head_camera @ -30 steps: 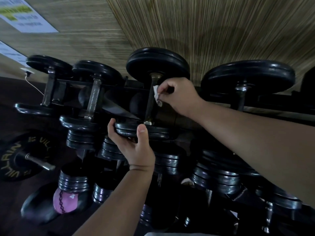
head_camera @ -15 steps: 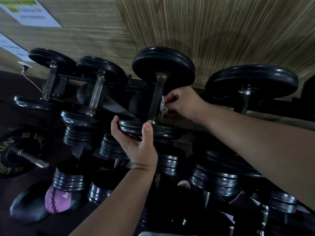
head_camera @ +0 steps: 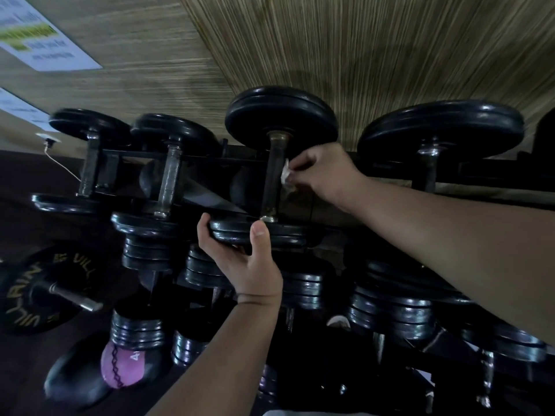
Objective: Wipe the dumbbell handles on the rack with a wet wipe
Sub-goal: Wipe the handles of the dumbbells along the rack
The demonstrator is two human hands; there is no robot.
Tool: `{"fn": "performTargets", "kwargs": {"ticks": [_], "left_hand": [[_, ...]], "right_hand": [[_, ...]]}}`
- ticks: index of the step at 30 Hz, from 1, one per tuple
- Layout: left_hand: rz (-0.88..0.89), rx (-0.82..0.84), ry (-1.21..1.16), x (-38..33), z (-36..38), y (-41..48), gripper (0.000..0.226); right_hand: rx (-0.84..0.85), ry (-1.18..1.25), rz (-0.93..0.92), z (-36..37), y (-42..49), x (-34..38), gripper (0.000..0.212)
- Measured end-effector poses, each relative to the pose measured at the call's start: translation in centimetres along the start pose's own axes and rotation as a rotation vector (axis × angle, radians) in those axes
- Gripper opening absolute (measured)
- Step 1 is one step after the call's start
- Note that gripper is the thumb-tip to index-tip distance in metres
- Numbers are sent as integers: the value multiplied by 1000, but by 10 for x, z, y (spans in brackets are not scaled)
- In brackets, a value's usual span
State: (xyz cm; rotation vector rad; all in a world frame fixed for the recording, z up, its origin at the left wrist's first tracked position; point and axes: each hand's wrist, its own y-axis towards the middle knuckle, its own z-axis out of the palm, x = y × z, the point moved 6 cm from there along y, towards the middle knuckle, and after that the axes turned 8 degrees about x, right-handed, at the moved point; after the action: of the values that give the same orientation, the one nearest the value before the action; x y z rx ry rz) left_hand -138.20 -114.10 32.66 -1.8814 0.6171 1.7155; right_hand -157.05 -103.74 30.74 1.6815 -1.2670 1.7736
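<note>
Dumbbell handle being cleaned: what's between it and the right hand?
A crumpled white wet wipe, pinched by the right hand against the right side of the handle, in the head view. The left hand grips that dumbbell's near plate.

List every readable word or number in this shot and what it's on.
"VILLAIN" on the black weight plate, repeated but cut off as "VIL".
Pink-patched ball: one pale character, unclear.
Wall posters: blurred, unreadable.
</note>
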Motion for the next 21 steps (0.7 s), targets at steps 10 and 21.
{"fn": "performTargets", "kwargs": {"ticks": [10,21], "left_hand": [[6,-16,-7,2,-1,1,89],[14,-9,-26,0,1,1,91]], "right_hand": [[101,-65,47,5,-3,-3,20],[70,-317,-311,0,-17,33,5]]}}
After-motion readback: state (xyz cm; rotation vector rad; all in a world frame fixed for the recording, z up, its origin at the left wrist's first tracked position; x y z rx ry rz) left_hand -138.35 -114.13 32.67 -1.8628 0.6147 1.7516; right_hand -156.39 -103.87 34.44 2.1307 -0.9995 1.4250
